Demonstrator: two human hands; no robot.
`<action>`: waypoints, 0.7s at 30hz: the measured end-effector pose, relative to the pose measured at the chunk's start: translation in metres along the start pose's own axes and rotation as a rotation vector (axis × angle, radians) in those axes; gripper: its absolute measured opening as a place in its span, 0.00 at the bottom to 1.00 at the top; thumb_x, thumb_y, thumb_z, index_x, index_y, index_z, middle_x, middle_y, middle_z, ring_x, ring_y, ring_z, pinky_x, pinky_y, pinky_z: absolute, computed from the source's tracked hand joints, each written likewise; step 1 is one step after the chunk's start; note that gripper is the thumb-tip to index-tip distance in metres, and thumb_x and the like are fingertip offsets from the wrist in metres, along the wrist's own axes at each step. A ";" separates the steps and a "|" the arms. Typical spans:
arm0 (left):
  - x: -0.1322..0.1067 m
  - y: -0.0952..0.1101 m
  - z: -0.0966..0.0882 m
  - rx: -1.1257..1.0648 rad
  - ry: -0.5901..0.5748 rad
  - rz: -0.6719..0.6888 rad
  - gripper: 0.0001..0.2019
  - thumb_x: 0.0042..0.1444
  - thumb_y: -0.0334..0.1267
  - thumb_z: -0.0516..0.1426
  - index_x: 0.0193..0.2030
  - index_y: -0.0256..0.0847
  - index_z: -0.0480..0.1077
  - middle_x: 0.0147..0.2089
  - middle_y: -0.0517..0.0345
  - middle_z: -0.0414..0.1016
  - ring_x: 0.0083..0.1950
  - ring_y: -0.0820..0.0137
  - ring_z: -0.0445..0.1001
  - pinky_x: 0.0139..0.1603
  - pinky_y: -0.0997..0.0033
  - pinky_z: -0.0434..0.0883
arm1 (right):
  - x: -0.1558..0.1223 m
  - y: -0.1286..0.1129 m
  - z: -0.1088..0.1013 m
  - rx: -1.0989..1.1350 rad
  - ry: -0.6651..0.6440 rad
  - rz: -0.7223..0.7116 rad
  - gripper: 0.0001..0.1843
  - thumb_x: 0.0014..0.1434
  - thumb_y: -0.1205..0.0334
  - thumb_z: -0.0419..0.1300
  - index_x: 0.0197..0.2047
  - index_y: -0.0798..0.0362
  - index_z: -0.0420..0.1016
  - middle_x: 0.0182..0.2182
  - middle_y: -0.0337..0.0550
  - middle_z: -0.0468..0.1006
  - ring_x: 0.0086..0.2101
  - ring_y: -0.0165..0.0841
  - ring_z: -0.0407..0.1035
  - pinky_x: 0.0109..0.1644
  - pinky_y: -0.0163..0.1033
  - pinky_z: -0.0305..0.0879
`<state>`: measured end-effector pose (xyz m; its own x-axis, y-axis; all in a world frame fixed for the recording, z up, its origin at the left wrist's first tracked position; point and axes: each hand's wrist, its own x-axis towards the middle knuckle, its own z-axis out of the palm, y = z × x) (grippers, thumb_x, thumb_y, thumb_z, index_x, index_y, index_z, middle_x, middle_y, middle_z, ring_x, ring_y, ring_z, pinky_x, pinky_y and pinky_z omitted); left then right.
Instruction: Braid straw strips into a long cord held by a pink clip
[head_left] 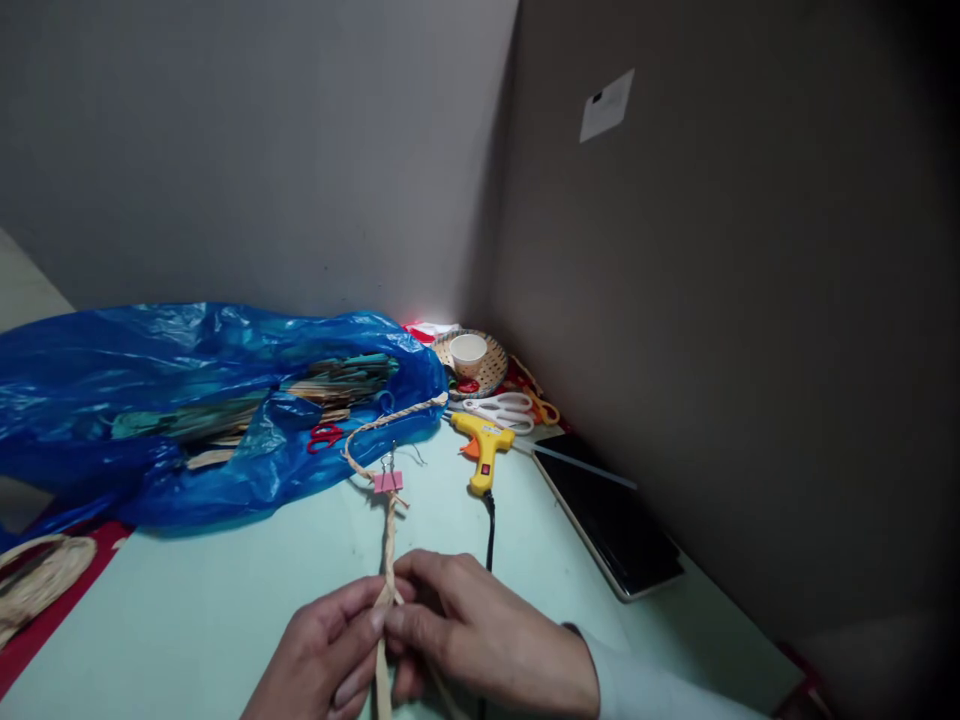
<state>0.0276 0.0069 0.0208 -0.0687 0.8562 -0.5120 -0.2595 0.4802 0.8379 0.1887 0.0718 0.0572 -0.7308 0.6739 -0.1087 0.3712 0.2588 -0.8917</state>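
Observation:
A pale braid of flat plant-fibre strips [390, 545] runs toward me from a pink binder clip [388, 482] on the light green table. Beyond the clip, the finished-looking rope part [360, 440] curves back over the blue bag. My left hand [330, 640] pinches the strips at the braid's lower end between thumb and finger. From the right, my right hand [480, 625] closes on the same spot, its thumb against the strips. Loose strip ends [383, 680] hang down below the fingers. Parts of the strips are hidden behind both hands.
A blue plastic bag [247, 490] with dried strips lies back left, red-handled scissors [324, 437] on it. A yellow glue gun [484, 450], white scissors [502, 408], a woven tray [491, 365] with a cup [469, 350], and a black tablet [607, 520] lie right. A fibre coil [56, 575] sits left.

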 end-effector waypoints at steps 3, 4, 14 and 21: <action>-0.002 -0.001 0.002 -0.023 -0.053 0.024 0.22 0.41 0.51 0.69 0.36 0.38 0.72 0.24 0.62 0.71 0.16 0.86 0.45 0.18 0.80 0.40 | 0.003 0.007 0.004 0.038 0.016 -0.001 0.12 0.66 0.61 0.50 0.40 0.55 0.73 0.33 0.43 0.79 0.35 0.33 0.70 0.39 0.34 0.61; -0.003 -0.002 0.003 -0.022 -0.049 0.036 0.23 0.42 0.51 0.69 0.38 0.38 0.71 0.24 0.63 0.71 0.16 0.86 0.45 0.18 0.80 0.40 | 0.003 0.010 0.006 0.050 0.035 0.008 0.11 0.65 0.60 0.51 0.40 0.55 0.73 0.33 0.43 0.79 0.36 0.33 0.69 0.39 0.34 0.61; -0.023 0.012 0.001 0.679 0.112 0.362 0.12 0.57 0.49 0.57 0.29 0.44 0.70 0.25 0.60 0.76 0.25 0.70 0.69 0.27 0.75 0.62 | 0.005 0.014 0.019 0.264 0.131 0.112 0.06 0.57 0.66 0.55 0.29 0.56 0.70 0.21 0.38 0.73 0.22 0.26 0.61 0.25 0.30 0.54; -0.022 -0.016 -0.010 1.257 0.293 1.100 0.10 0.55 0.30 0.58 0.41 0.44 0.79 0.29 0.53 0.80 0.30 0.63 0.77 0.35 0.70 0.68 | 0.004 0.018 0.024 0.362 0.121 0.073 0.05 0.57 0.67 0.53 0.29 0.54 0.67 0.19 0.35 0.69 0.19 0.26 0.64 0.23 0.29 0.56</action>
<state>0.0236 -0.0217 0.0172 0.1172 0.8711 0.4770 0.8877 -0.3072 0.3429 0.1783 0.0629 0.0303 -0.6288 0.7640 -0.1442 0.1779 -0.0392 -0.9833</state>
